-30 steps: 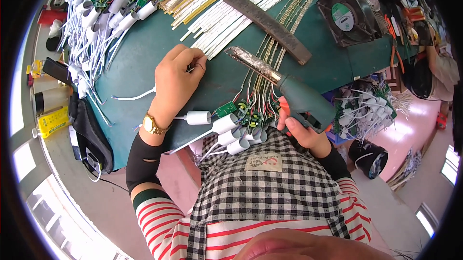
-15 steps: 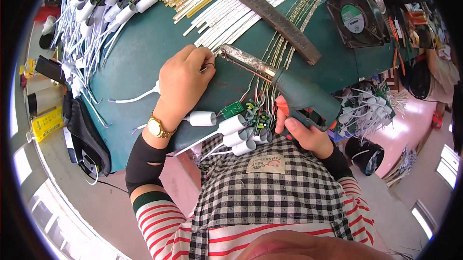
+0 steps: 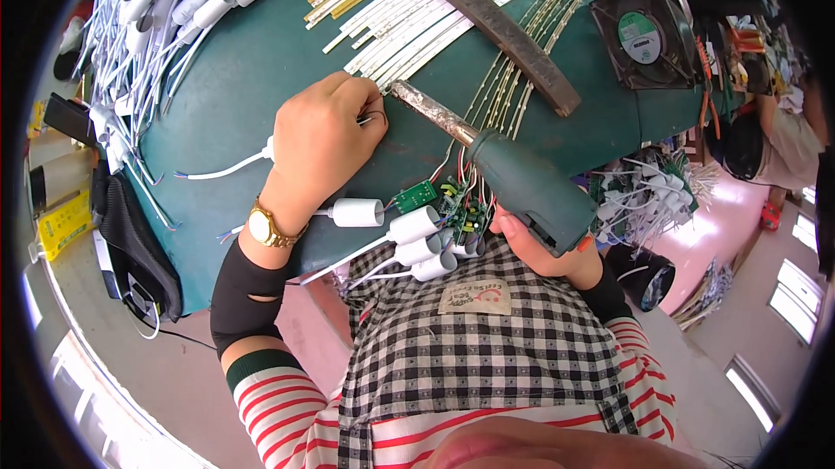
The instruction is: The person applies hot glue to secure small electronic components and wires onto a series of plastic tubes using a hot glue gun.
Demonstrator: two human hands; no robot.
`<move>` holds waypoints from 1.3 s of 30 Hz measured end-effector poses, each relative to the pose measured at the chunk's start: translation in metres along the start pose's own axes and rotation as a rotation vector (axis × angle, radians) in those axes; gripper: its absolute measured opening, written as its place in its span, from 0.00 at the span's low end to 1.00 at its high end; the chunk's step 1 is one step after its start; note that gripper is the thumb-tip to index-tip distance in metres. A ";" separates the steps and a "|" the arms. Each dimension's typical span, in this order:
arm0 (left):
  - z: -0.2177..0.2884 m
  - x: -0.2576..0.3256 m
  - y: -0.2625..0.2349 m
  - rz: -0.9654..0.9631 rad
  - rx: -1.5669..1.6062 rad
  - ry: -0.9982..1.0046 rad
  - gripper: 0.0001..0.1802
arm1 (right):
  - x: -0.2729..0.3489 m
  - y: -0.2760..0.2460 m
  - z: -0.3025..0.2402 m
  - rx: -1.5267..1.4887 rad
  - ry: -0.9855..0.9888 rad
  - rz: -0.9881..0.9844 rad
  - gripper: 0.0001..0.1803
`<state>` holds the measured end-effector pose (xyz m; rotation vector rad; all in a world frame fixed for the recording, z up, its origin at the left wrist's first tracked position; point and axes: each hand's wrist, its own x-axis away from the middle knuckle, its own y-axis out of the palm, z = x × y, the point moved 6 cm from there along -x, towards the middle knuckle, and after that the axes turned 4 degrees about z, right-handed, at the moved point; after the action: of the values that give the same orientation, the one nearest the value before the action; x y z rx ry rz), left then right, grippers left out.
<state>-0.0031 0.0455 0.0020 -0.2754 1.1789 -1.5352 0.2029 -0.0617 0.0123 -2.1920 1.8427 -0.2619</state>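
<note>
My right hand (image 3: 541, 250) grips a dark green soldering gun (image 3: 531, 182) by its handle, palm partly hidden beneath the body. The gun's silver barrel points up and left, its tip close to my left fingers and the ends of the white LED strips (image 3: 404, 50). My left hand (image 3: 322, 125) is closed in a pinch on a thin dark wire (image 3: 376, 115). From under that hand a white cable (image 3: 228, 171) runs out to the left. Near my apron lie several white cylindrical lamp caps (image 3: 416, 224) and a green circuit board (image 3: 414, 197) with wires.
A dark bar (image 3: 500, 34) lies across the LED strips. At the far right stands a black fan (image 3: 641, 34). A heap of white capped cables (image 3: 187, 8) fills the far left. More boards and cables (image 3: 648, 190) hang together past the table's right side. Another person's arm (image 3: 778, 134) shows beyond.
The soldering gun has shifted slightly left and turned, so its orange trigger is now mostly hidden. My left hand keeps its pinch. The whole view has moved a little.
</note>
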 end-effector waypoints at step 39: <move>-0.003 -0.001 0.003 -0.054 0.008 -0.017 0.03 | 0.013 -0.006 0.008 -0.395 0.087 0.034 0.23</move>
<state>-0.0029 0.0481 -0.0012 -0.3169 1.1602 -1.5809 0.2137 -0.0725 0.0061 -2.4298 2.1284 0.0183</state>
